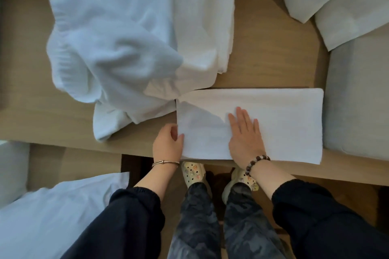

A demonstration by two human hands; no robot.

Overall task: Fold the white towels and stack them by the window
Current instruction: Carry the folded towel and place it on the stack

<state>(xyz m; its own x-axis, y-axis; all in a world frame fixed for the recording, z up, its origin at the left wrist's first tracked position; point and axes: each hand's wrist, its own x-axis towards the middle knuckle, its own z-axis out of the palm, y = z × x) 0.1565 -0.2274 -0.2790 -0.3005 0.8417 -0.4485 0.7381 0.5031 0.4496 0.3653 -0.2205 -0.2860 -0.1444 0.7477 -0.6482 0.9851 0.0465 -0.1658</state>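
White towel [284, 115] on the bench [263, 38]: right hand [245, 139] flat on it, left hand [167, 144] pinching its edge (crumpled pile [109, 38], upper left, may snag the fold).

Sleeves [130, 216]: dark navy, loose, gathered at elastic cuffs.
Left wrist: thin metal bangle [165, 163], gold or silver, hard to tell.
Right wrist: bead bracelet [255, 164], brown and white beads.
Trousers [195, 227]: blue-grey camouflage print.
Shoes [192, 173]: cream perforated clogs, small coloured charms.
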